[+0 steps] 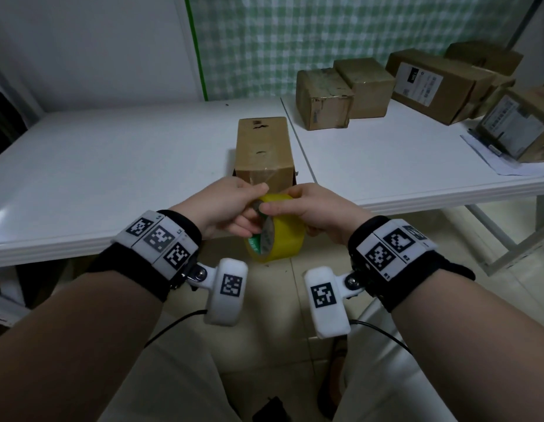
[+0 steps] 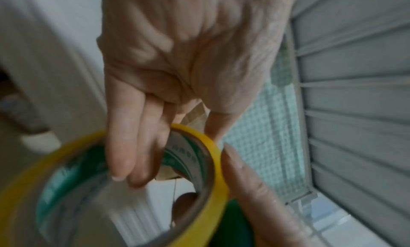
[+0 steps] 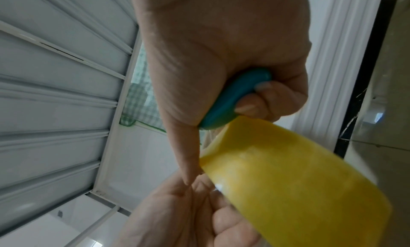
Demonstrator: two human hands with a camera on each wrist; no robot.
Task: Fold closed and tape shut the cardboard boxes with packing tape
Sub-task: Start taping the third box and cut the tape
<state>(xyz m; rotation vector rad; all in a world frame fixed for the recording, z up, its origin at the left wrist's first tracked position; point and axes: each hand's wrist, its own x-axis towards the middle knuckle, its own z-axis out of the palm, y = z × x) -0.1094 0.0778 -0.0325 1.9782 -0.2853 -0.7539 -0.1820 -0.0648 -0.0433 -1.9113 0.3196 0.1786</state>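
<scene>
Both hands are off the table's [image 1: 112,153] near edge, over the floor. The left hand [image 1: 231,205] hooks its fingers through the yellow tape roll [image 1: 280,239]; the right hand [image 1: 319,208] thumbs its rim while curling around something teal [image 3: 235,100]. The cardboard box [image 1: 264,147] sits right at that near edge, with bare tabletop to its left.

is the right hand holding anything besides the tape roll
Yes, in the right wrist view the right hand curls its fingers round a small teal object just above the yellow tape roll.
</scene>
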